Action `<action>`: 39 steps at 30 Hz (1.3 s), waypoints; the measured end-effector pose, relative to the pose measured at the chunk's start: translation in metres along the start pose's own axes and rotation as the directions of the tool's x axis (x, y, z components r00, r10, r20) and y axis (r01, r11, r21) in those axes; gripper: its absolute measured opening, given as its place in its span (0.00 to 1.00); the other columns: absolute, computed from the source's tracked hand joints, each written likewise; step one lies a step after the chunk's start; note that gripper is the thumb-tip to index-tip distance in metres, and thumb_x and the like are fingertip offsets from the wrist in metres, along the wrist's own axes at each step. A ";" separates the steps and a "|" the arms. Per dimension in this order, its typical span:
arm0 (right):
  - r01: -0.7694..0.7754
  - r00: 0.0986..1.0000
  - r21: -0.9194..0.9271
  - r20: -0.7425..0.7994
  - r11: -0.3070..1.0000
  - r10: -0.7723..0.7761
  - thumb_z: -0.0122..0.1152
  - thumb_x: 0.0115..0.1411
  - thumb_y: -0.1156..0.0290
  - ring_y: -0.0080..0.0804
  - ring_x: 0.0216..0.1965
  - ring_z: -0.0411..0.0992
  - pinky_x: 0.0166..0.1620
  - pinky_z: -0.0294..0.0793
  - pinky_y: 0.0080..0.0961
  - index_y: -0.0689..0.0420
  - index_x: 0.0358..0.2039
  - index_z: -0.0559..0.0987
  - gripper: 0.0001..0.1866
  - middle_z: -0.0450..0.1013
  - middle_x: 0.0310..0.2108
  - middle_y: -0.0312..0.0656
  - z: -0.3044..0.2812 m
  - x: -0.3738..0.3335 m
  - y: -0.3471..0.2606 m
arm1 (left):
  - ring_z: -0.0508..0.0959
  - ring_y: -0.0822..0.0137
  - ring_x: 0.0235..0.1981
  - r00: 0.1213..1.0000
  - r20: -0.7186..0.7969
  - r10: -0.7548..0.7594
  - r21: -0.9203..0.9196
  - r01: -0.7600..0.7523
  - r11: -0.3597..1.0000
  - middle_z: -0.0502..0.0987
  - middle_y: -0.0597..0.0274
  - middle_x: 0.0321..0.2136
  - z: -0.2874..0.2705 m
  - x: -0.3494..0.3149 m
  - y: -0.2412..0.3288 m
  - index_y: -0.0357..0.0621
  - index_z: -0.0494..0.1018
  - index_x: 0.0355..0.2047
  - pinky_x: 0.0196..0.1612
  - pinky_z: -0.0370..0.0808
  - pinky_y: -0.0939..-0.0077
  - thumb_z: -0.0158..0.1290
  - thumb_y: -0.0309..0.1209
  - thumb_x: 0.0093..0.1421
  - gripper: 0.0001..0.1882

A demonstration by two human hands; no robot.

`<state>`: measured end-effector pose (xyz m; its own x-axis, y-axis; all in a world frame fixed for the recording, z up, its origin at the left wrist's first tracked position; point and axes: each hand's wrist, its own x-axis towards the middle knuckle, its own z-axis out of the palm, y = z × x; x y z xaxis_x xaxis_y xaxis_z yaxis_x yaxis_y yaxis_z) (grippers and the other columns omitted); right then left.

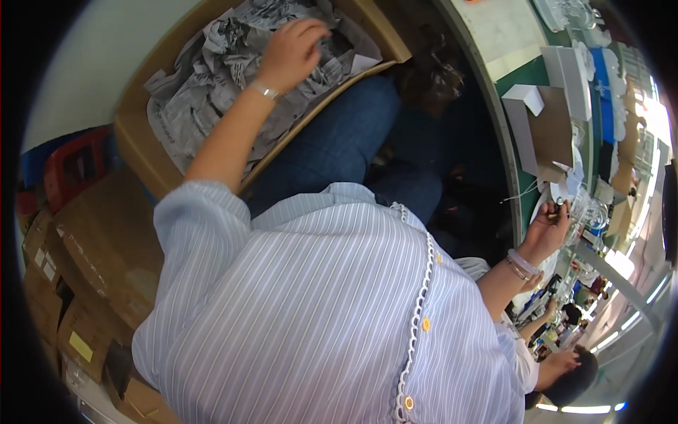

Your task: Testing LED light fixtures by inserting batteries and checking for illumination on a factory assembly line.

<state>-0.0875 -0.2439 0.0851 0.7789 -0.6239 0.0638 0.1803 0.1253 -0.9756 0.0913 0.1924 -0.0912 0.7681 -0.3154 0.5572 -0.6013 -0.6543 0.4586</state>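
My left hand [293, 55] hovers over crumpled printed paper [205, 92] in a large brown cardboard box [145, 145]. Its fingers are loosely bent, the thumb stands apart, and nothing shows in them. At the bench edge on the right, my right hand [547, 232] pinches a small dark and silvery piece [558, 205], whose kind is too small to make out. White strings [521, 195] lie just beside that hand. Beyond it, an open carton [549, 134] with white flaps rests on the green bench top [526, 74].
A white box [567, 81] and clear glassy items [597, 215] line the bench. Cardboard boxes [106, 247] are stacked at the left, near a red plastic stool [74, 166]. Another person [565, 374] sits close by at the lower right. My legs [332, 134] lie between box and bench.
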 end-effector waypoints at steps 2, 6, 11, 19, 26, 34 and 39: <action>-0.013 0.999 -0.012 -0.038 1.000 0.013 0.44 0.55 0.76 0.26 0.25 0.60 0.28 0.62 0.20 0.64 0.35 0.67 0.08 0.65 0.27 0.39 0.005 -0.007 -0.002 | 0.69 0.56 0.39 0.994 0.108 -0.033 -0.071 0.041 0.997 0.70 0.55 0.36 0.036 0.025 -0.003 0.41 0.69 0.34 0.41 0.67 0.69 0.51 0.32 0.44 0.15; -0.039 0.999 0.011 -0.034 0.999 0.039 0.42 0.55 0.76 0.24 0.24 0.61 0.27 0.62 0.20 0.63 0.35 0.67 0.08 0.66 0.28 0.39 0.002 -0.011 -0.001 | 0.72 0.55 0.36 0.693 0.576 -0.434 -0.200 0.635 0.747 0.73 0.52 0.32 0.123 0.019 -0.016 0.39 0.69 0.37 0.39 0.68 0.70 0.52 0.45 0.46 0.23; -0.079 0.997 0.062 0.016 0.995 0.078 0.43 0.55 0.75 0.23 0.23 0.59 0.26 0.60 0.19 0.63 0.34 0.67 0.07 0.66 0.30 0.40 -0.007 -0.008 -0.002 | 0.73 0.55 0.29 0.756 0.468 -0.458 -0.102 0.560 0.822 0.73 0.50 0.25 0.114 -0.008 -0.004 0.42 0.74 0.25 0.31 0.69 0.68 0.53 0.41 0.44 0.15; -0.148 0.988 0.099 -0.036 0.984 0.153 0.44 0.54 0.76 0.23 0.23 0.58 0.26 0.60 0.17 0.62 0.33 0.67 0.06 0.65 0.28 0.39 -0.007 -0.002 0.023 | 0.73 0.54 0.21 0.428 0.167 -0.888 0.236 0.857 0.457 0.72 0.50 0.15 -0.032 -0.176 -0.069 0.36 0.71 0.17 0.26 0.68 0.64 0.51 0.37 0.44 0.14; -0.156 0.988 0.176 0.018 0.972 0.155 0.45 0.53 0.76 0.23 0.23 0.57 0.26 0.58 0.18 0.62 0.34 0.68 0.08 0.65 0.28 0.38 0.003 0.009 0.032 | 0.75 0.57 0.31 -0.240 0.771 -0.589 0.636 0.270 0.723 0.73 0.49 0.30 -0.075 -0.224 -0.038 0.40 0.74 0.27 0.34 0.71 0.68 0.49 0.38 0.45 0.15; -0.127 0.992 0.150 -0.003 0.980 0.129 0.44 0.54 0.77 0.23 0.23 0.58 0.26 0.59 0.18 0.62 0.33 0.68 0.06 0.65 0.29 0.40 0.001 -0.009 0.015 | 0.63 0.57 0.46 0.922 0.294 -0.251 0.328 0.149 0.933 0.64 0.56 0.45 -0.055 0.020 0.041 0.46 0.66 0.40 0.44 0.63 0.57 0.52 0.39 0.44 0.22; -0.121 0.992 0.051 -0.020 0.991 0.122 0.44 0.54 0.76 0.22 0.23 0.58 0.26 0.60 0.18 0.61 0.33 0.67 0.06 0.64 0.29 0.38 -0.009 -0.016 0.002 | 0.44 0.57 0.58 0.518 0.401 -0.755 0.785 0.231 0.575 0.43 0.66 0.58 -0.026 0.001 -0.045 0.66 0.55 0.52 0.48 0.50 0.36 0.61 0.45 0.32 0.44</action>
<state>-0.1049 -0.2406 0.0801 0.7830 -0.6191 -0.0600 0.1154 0.2393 -0.9641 0.1130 0.2393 -0.0928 0.9404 0.0551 -0.3357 0.0042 -0.9886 -0.1505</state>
